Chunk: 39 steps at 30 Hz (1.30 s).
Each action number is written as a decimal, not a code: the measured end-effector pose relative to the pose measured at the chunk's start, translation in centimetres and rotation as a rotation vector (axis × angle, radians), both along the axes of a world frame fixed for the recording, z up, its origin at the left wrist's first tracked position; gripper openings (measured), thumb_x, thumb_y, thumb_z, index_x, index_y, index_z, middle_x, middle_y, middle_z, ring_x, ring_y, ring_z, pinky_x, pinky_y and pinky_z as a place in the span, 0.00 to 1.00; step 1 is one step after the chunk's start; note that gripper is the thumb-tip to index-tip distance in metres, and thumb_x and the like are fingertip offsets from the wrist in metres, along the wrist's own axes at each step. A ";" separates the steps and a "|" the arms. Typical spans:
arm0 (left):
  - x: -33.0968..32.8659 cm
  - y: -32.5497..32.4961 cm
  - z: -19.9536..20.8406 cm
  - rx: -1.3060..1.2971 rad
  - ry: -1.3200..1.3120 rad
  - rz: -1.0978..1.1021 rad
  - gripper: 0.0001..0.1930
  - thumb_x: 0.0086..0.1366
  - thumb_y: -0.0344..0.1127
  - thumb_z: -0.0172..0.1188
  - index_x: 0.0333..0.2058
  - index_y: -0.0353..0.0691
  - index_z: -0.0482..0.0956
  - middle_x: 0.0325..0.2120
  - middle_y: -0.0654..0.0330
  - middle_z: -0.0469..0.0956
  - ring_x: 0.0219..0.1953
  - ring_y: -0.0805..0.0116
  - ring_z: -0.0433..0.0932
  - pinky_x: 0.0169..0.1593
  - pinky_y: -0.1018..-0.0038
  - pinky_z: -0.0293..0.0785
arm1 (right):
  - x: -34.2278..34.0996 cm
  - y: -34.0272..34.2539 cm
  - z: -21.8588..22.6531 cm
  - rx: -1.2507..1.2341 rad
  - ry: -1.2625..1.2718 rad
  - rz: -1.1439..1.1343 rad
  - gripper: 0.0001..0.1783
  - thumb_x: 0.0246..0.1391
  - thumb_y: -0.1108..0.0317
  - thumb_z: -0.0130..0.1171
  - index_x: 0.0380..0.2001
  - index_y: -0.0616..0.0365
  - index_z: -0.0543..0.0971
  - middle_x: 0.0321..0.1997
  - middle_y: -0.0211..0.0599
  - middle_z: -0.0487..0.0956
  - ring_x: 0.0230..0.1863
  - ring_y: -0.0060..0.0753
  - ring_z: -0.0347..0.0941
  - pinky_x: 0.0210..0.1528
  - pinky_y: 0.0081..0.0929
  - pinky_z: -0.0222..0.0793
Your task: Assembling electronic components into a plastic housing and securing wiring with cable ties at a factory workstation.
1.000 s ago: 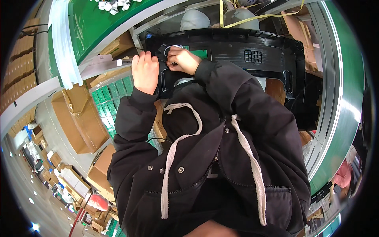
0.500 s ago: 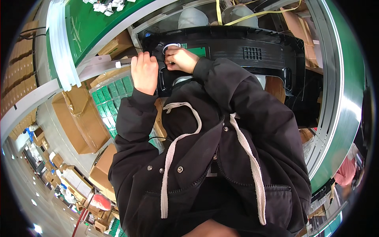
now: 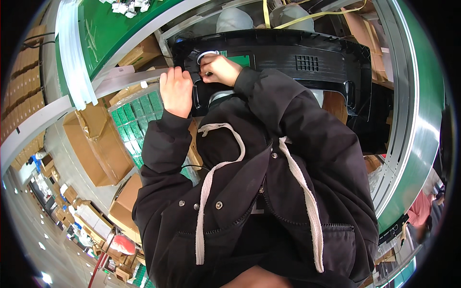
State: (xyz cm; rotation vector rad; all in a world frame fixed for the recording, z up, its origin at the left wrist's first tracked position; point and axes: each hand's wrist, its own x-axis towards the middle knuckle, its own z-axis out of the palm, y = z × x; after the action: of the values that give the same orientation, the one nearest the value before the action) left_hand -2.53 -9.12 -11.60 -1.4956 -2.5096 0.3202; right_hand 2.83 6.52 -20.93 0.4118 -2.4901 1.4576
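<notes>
A large black plastic housing lies across the frame in front of me, with a green circuit board set in it. At its left end my left hand is closed, fingers curled, on what looks like a thin dark cable; a small white plug sticks out just left of it. My right hand is closed in a pinch over the housing, between the left hand and the board. What its fingertips hold is hidden. A white ring-shaped piece shows just above those fingers.
At the upper left, a green bench carries several white connectors and a bundle of pale strips. Packed green boards and a cardboard box stand at the left. A metal rail curves along the right. Yellow straps cross behind the housing.
My left hand has shifted slightly toward me, and the white plug beside it sits a little lower. My right hand keeps its pinch in nearly the same place.
</notes>
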 end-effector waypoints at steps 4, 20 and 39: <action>0.1 -0.1 0.4 0.026 -0.036 0.009 0.02 0.47 0.30 0.55 0.23 0.41 0.73 0.26 0.61 0.70 0.36 0.64 0.70 0.40 0.70 0.62 | -0.2 0.0 -0.3 -0.009 0.014 -0.006 0.09 0.37 0.72 0.63 0.25 0.63 0.79 0.31 0.39 0.75 0.36 0.40 0.72 0.40 0.31 0.70; 0.7 -0.3 -0.5 0.006 -0.061 0.032 0.04 0.47 0.31 0.55 0.25 0.41 0.74 0.28 0.61 0.71 0.38 0.63 0.69 0.41 0.69 0.63 | 0.0 0.1 0.1 -0.028 -0.016 -0.032 0.09 0.32 0.70 0.63 0.19 0.61 0.75 0.26 0.37 0.71 0.34 0.41 0.71 0.38 0.32 0.69; 1.2 -1.3 -1.9 0.061 -0.055 0.081 0.11 0.48 0.32 0.55 0.33 0.43 0.75 0.36 0.62 0.71 0.43 0.63 0.69 0.51 0.65 0.60 | 0.1 0.3 0.6 0.088 0.073 -0.033 0.11 0.35 0.69 0.62 0.19 0.60 0.70 0.25 0.37 0.70 0.33 0.42 0.70 0.37 0.34 0.67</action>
State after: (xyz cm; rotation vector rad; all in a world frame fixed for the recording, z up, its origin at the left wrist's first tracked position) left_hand -1.34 -10.42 -13.53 -1.4019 -2.6028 0.2161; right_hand 2.97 6.86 -20.29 0.4294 -2.4978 1.3004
